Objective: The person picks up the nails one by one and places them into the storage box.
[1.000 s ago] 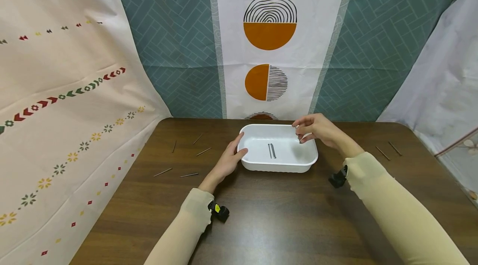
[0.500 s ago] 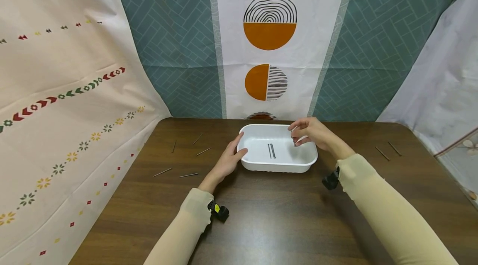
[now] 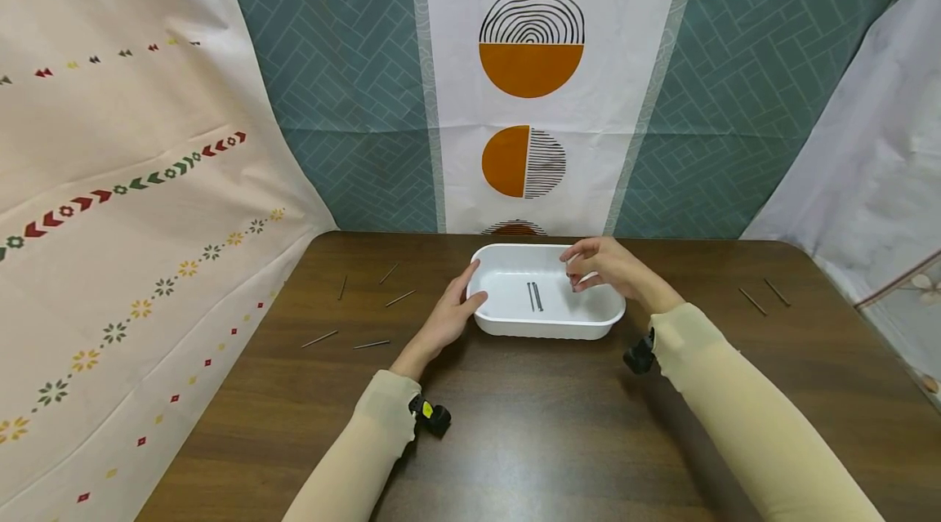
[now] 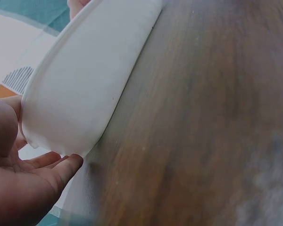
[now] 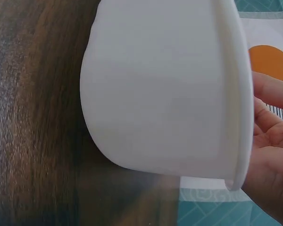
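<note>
A white rectangular tray (image 3: 547,329) sits toward the far side of the table, with a few thin metal nails (image 3: 535,297) lying on its floor. At its left end my left hand (image 3: 444,314) grips the rim; the left wrist view shows the thumb over the edge and the other fingers against the outer wall. My right hand (image 3: 610,267) is over the tray's right half, its bent fingertips pinching a thin nail (image 3: 568,269) that they mostly hide. In the right wrist view the tray's end wall (image 5: 160,94) covers the fingertips.
Several loose nails (image 3: 400,299) lie scattered on the brown wooden table (image 3: 515,432) left of the tray. Two more nails (image 3: 753,301) lie to its right. A patterned cloth (image 3: 353,97) hangs behind the table's far edge.
My right hand has moved left and slightly down over the tray, the pinched nail coming with it. The left hand and the tray have stayed in place.
</note>
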Demonstrator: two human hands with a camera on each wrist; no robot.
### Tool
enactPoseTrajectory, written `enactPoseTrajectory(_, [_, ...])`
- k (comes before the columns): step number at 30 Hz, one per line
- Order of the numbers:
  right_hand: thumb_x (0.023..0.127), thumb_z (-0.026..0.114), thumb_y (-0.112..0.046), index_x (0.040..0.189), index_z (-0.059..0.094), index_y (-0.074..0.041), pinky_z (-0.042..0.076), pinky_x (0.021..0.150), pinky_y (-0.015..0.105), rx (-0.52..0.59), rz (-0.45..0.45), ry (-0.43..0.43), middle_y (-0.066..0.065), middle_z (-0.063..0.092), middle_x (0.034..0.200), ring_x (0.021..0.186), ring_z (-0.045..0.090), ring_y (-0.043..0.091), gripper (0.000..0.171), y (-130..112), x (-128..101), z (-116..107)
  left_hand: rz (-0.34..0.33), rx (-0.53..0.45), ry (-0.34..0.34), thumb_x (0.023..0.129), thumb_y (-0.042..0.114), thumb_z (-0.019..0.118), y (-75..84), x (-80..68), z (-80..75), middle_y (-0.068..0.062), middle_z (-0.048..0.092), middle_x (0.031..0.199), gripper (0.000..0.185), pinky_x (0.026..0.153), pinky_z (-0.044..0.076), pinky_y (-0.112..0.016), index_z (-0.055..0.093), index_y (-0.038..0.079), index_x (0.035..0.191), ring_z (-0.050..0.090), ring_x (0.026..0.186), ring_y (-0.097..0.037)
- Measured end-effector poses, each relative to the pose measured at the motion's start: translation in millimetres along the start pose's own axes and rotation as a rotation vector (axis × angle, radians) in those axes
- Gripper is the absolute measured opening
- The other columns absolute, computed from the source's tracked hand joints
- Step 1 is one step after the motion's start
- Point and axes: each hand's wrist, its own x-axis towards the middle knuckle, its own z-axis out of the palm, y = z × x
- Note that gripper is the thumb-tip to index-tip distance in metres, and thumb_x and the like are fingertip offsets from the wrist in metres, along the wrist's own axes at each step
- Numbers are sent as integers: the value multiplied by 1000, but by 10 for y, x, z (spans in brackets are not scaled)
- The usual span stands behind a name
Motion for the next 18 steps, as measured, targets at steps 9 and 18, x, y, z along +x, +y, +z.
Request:
enactPoseTrajectory(9, [98, 64, 2, 129, 57, 16, 62, 74, 36, 6, 41, 6, 12, 67, 83, 73, 67, 20, 35, 85, 111, 158, 1, -4, -8, 107, 16, 56, -7, -5, -7, -24, 28, 165, 65, 123, 22, -55, 29, 12, 166, 26, 153, -39])
enactPoseTrajectory(18, [97, 62, 7, 127, 56, 17, 61, 67, 31, 58, 101, 7, 10, 67, 76, 65, 66, 16, 33, 173, 211, 339, 12, 0, -5, 107, 16, 56, 1, -8, -9, -24, 28, 165, 64, 123, 22, -55, 29, 12, 165, 27, 153, -38])
